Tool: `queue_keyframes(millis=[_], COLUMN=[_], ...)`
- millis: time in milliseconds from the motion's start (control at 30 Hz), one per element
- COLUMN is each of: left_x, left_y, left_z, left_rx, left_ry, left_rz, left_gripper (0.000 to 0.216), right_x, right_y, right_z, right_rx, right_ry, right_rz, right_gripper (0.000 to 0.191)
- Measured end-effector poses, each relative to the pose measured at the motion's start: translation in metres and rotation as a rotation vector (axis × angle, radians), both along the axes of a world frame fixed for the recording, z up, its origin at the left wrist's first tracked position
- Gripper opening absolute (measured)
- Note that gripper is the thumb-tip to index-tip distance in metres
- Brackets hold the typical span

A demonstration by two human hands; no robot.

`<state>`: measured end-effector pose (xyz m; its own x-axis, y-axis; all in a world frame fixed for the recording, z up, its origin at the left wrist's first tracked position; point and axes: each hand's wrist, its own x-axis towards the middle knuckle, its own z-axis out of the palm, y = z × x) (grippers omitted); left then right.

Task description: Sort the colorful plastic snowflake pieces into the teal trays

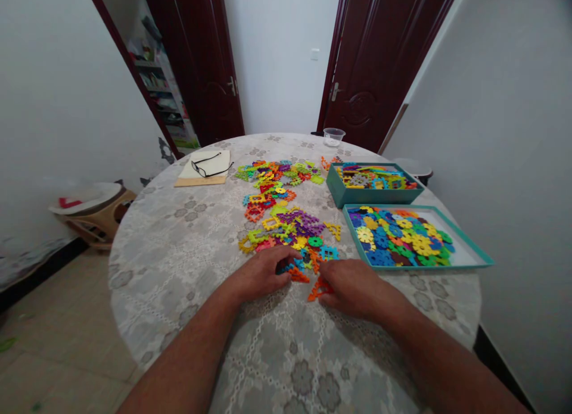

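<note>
My right hand (351,288) is closed on an orange triangular plastic piece (316,290), which pokes out past the fingertips just above the tablecloth. At the near end of a long heap, my left hand (267,270) curves over some pieces, with its thumb and index finger apart. Another orange triangular piece (298,275) lies by the left thumb tip, and blue ones are partly hidden under the fingers. Between and beyond both hands lie a light blue square piece (329,252), a green round piece (315,241), purple pieces (304,223) and a yellow triangular piece (333,230).
To the right sits a shallow teal-edged tray (469,253) of round notched pieces. Behind it stands a deeper teal box (379,196) with more pieces. Black-framed glasses (205,171) rest on a paper pad (214,164) at back left. A clear plastic bowl (333,136) is near the far edge.
</note>
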<state>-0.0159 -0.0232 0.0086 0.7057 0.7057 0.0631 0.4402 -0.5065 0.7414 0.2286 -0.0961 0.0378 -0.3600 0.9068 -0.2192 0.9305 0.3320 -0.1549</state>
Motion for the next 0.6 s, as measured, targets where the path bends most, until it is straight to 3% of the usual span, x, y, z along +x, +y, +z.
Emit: queue_keyframes(millis=[267,433,600], left_x=[-0.002,0.003,0.011], left_y=[-0.001,-0.007,-0.011], left_z=[0.002,0.001,-0.001], left_rx=[-0.045,-0.059,-0.028], left_ry=[-0.005,-0.027,-0.059], left_rz=[-0.024,-0.077,-0.118], left_gripper=[0.032,0.038,0.052], right_x=[0.015,0.033,0.018], right_y=[0.005,0.013,0.013], right_z=[0.010,0.009,0.009], right_rx=[-0.123,-0.152,-0.129], right_ry=[0.164,0.231,0.308], right_rz=[0.050,0.006,0.052], right_gripper=[0.018,0.020,0.021])
